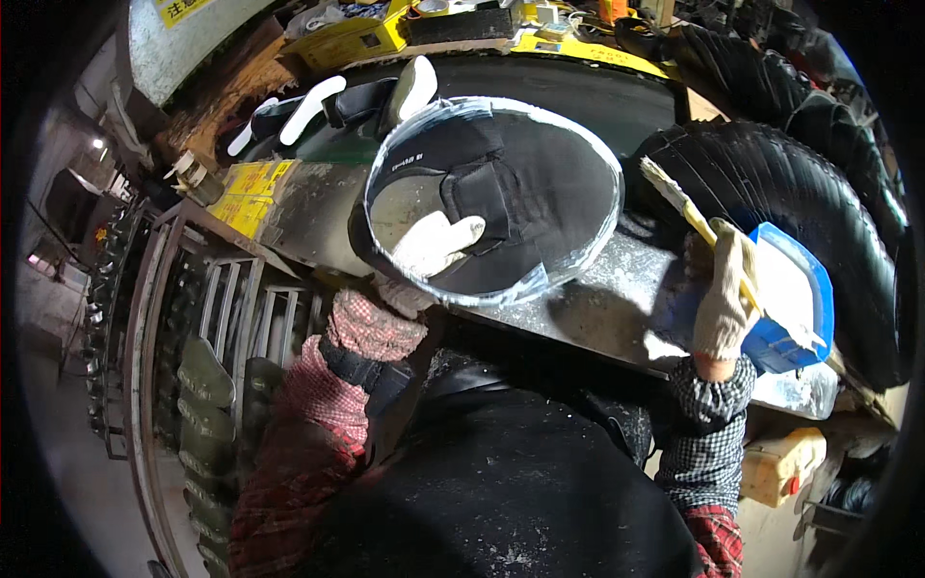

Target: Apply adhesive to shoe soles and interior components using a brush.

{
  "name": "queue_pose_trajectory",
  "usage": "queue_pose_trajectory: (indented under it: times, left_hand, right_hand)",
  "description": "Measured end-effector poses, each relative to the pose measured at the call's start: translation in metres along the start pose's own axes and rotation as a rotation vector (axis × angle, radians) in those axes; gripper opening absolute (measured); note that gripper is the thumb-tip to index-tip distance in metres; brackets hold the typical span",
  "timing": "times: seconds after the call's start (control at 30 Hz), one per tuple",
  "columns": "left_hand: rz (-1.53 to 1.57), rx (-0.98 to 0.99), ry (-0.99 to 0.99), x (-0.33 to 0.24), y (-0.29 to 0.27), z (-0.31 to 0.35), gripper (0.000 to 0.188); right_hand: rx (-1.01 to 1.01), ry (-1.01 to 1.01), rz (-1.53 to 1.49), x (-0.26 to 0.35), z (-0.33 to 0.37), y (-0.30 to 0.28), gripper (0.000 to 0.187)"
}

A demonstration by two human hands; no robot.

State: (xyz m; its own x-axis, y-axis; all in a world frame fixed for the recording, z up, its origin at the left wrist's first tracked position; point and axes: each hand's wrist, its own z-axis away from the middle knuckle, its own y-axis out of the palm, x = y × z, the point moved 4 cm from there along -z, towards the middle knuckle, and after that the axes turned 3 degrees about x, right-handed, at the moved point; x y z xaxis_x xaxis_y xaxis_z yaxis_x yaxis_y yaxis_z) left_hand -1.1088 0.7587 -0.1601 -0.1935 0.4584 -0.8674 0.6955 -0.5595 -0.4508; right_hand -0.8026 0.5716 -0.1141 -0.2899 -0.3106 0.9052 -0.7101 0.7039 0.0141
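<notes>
My left hand (432, 246), in a whitish glove, grips the near rim of a large black oval piece (568, 207), with gloved fingers inside it. The piece looks like a shoe upper held with its opening facing me; white paste coats its rim and black padded fabric lines the inside. In my right hand (727, 294), also gloved, the fingers are wrapped round a yellowish brush (692, 212) that slants up to the left, its upper end caked pale. Right beside that hand, a blue container (824, 275) holds white paste.
Black ribbed, curved pieces (771, 183) stand in a row at the right. White insole shapes (313, 108) and black parts lie at the back of the paste-spotted bench (602, 318). A metal rack (145, 385) stands left; a pale yellow jug (782, 467) sits low right.
</notes>
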Motion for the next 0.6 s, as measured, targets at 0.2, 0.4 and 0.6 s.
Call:
queue_pose_trajectory:
  times: [0.2, 0.4, 0.6]
  left_hand:
    - [0.370, 0.004, -0.364, 0.009, 0.006, -0.011, 0.040]
    - [-0.323, -0.010, -0.013, 0.072, 0.003, -0.121, 0.053]
    - [0.889, 0.062, -0.213, 0.076, 0.009, -0.157, 0.029]
  right_hand:
    - [0.456, 0.153, 0.053, -0.002, 0.054, 0.029, 0.020]
    - [0.387, 0.196, 0.057, -0.023, 0.043, 0.018, 0.025]
    - [0.292, 0.267, 0.011, -0.029, 0.046, 0.006, 0.027]
